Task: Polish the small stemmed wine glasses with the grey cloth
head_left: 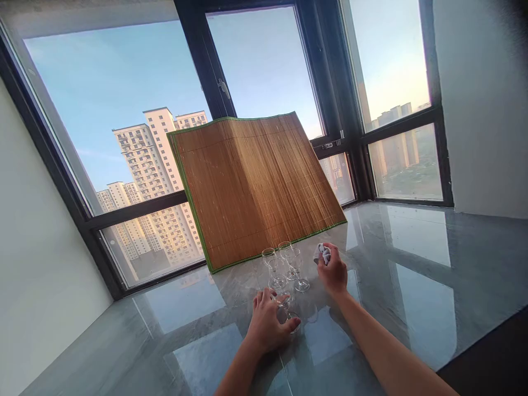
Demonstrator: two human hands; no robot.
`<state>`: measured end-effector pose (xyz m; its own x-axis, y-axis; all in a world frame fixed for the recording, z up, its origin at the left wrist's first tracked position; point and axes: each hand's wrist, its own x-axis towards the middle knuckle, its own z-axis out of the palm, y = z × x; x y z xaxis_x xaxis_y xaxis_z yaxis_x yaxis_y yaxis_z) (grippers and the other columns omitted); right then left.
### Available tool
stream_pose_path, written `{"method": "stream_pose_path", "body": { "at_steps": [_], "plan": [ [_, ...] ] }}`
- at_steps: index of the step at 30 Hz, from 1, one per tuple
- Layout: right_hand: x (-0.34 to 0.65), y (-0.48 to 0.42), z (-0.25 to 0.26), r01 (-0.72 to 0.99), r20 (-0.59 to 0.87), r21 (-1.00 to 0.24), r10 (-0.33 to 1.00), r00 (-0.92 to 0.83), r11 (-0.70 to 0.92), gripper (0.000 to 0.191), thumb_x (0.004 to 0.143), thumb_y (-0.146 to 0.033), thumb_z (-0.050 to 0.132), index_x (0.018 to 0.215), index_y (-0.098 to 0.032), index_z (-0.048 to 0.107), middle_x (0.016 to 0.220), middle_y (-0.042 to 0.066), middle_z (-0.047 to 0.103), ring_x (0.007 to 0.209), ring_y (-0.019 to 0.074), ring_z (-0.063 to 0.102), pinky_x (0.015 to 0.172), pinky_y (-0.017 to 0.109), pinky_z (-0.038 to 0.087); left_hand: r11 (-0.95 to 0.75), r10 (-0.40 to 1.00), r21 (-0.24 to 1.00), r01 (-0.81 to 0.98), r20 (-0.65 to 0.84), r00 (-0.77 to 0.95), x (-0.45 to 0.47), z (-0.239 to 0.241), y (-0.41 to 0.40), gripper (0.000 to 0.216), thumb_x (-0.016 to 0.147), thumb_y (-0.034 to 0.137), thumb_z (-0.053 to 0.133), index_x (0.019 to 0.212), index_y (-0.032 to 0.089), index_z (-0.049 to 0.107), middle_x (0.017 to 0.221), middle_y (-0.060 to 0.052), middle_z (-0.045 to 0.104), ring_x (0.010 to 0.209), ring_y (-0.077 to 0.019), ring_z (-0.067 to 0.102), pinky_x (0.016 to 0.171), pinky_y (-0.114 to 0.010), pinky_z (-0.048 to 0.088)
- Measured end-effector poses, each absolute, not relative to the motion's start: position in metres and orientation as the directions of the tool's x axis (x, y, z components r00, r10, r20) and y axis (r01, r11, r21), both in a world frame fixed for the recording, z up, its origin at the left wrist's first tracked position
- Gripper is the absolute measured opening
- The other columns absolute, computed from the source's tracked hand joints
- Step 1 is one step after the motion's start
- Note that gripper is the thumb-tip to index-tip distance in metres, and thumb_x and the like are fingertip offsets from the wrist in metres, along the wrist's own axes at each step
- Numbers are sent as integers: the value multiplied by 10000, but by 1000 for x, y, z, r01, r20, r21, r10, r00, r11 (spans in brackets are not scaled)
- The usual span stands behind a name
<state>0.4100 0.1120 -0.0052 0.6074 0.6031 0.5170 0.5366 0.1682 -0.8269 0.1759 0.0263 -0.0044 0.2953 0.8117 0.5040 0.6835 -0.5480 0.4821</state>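
My left hand point(270, 324) is curled round the nearest small stemmed glass point(285, 298), its thumb by the foot and a fingertip showing through the clear bowl. Just beyond it, several similar stemmed glasses stand upright in a close group, among them one at the right point(293, 258) and one at the left point(269, 257). My right hand point(333, 272) is raised to the right of the group, closed on a bunched, whitish-grey cloth point(322, 254). Part of the cloth is hidden by the fingers.
A brown slatted bamboo mat point(256, 187) with green edging leans against the window behind the glasses. The glossy grey stone ledge point(165, 308) reflects the windows. Dark window frames point(136, 208) surround it, with white walls at both sides.
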Motion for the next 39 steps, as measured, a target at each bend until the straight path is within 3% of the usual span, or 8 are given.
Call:
{"method": "stream_pose_path", "body": {
  "at_steps": [4,9,19,28,39],
  "plan": [
    [410,114,-8,547,528,-819,601,601,173,331,877,-247,503,1200,-234,572,880,51,705,668,185,595,570,251,325,-564,812,428,707,445,378,172,-5,25,581,716,566,701,1252,346,652,1242,-131,572,1212,-380,449,1080,-561,238],
    [410,116,-11,543,520,-822,618,589,174,338,866,-233,515,1201,-233,563,904,52,706,696,186,606,588,249,331,-572,819,407,712,334,467,167,1,26,591,814,532,622,1369,344,551,1404,-126,498,1311,-357,400,1128,-557,172],
    [408,113,-12,554,515,-813,664,542,179,341,875,-220,494,1212,-218,551,933,72,714,747,205,617,633,270,330,-634,771,418,650,281,571,164,4,32,582,875,497,575,1431,364,463,1500,-94,442,1426,-379,283,1136,-656,65],
    [407,107,-5,565,441,-820,732,520,93,336,893,-218,488,1223,-223,551,909,72,713,732,193,613,622,259,305,-560,819,205,803,-7,573,170,17,34,721,877,685,423,1518,406,249,1637,-24,137,1479,-405,83,1098,-734,-37],
    [405,106,0,580,425,-811,761,490,80,325,892,-194,486,1207,-221,563,900,69,713,758,198,627,634,260,322,-557,818,184,810,-48,574,174,21,35,728,867,730,374,1516,428,239,1641,-9,112,1486,-398,34,1087,-741,-71]
  ]
}}
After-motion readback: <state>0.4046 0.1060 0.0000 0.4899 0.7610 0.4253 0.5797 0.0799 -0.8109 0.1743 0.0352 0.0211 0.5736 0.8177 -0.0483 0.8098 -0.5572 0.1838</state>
